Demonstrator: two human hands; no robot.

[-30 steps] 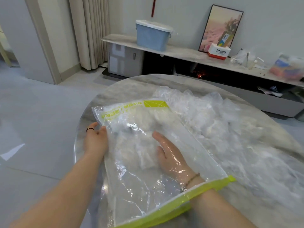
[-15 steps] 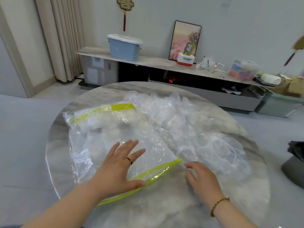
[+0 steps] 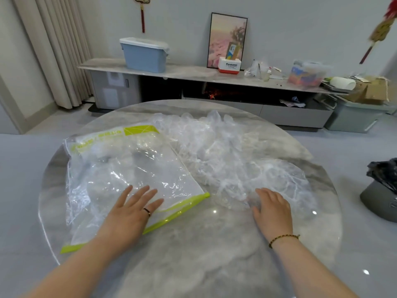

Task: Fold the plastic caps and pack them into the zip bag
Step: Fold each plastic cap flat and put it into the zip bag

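Left hand (image 3: 133,209): fingers spread flat on zip bag (image 3: 129,168).
Right hand (image 3: 272,209): fingers relaxed on heaped plastic caps (image 3: 225,151).
Tabletop (image 3: 193,244): marble shows from hands to near rim.

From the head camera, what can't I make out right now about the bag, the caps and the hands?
Head view: how many caps sit inside the zip bag; clear film and glare blur them together.
Head view: whether the green zip strip is sealed; the left hand covers part of it.
Head view: whether the right hand pinches a cap; its curled fingertips are hidden at the edge of the pile of plastic caps.
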